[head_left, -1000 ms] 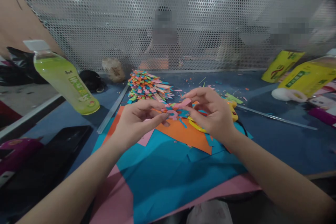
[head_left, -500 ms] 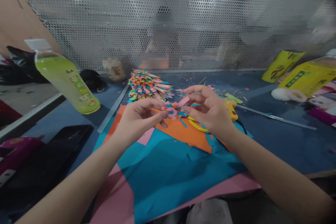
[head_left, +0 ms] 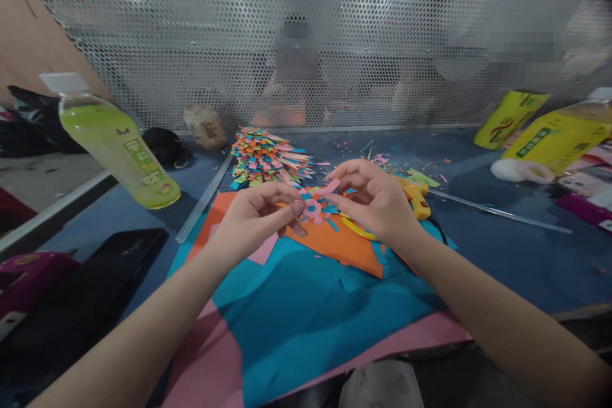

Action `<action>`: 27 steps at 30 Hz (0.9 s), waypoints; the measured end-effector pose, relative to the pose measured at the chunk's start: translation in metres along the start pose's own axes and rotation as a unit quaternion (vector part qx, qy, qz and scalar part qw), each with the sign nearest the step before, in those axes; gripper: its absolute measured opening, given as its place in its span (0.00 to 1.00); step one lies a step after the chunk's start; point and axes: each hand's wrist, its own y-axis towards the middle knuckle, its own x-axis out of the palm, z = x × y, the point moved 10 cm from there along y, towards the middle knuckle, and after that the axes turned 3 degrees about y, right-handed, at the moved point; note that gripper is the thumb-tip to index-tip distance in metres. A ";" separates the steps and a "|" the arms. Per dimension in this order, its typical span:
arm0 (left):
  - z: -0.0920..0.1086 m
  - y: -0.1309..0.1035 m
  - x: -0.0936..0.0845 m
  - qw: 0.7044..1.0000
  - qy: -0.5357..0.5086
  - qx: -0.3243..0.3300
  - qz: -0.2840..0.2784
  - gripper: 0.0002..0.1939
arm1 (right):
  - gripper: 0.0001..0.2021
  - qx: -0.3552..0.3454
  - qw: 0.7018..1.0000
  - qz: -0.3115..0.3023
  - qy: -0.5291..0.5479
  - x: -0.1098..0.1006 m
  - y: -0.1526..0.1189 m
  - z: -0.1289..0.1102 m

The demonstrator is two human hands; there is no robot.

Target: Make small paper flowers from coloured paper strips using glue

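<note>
Over the sheets of coloured paper, my left hand [head_left: 253, 213] pinches a small pink paper flower with a ring-shaped centre [head_left: 314, 215] at its edge. Orange and blue bits show around that ring, though I cannot tell which are joined to it. My right hand [head_left: 377, 201] is curled on the other side, thumb and forefinger at the end of a short pink paper strip [head_left: 329, 189]. The strip's other end reaches the flower's upper edge. Below lie an orange sheet [head_left: 342, 248] and a large blue sheet [head_left: 325, 306]. Yellow handles [head_left: 358, 228] show under my right hand.
A cone of layered paper strips [head_left: 265, 156] stands behind my hands. A yellow glue gun [head_left: 417, 199] is at right, by a clear stick [head_left: 502, 211]; another clear stick [head_left: 205, 197] lies left. A drink bottle [head_left: 124, 146] and a black phone [head_left: 100, 287] are at left.
The pink strip has tilted and come slightly lower and left, closer to the ring. My right hand has shifted a little left with it. The left hand keeps its pinch.
</note>
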 end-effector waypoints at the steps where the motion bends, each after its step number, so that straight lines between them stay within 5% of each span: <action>1: 0.000 0.000 0.000 1.000 0.000 0.000 0.000 0.08 | 0.10 0.002 1.000 -0.001 0.005 0.000 0.000 0.001; 27: -0.008 0.002 0.001 1.000 -0.001 0.004 -0.009 0.08 | 0.20 0.080 0.992 -0.086 0.052 0.016 -0.001 0.026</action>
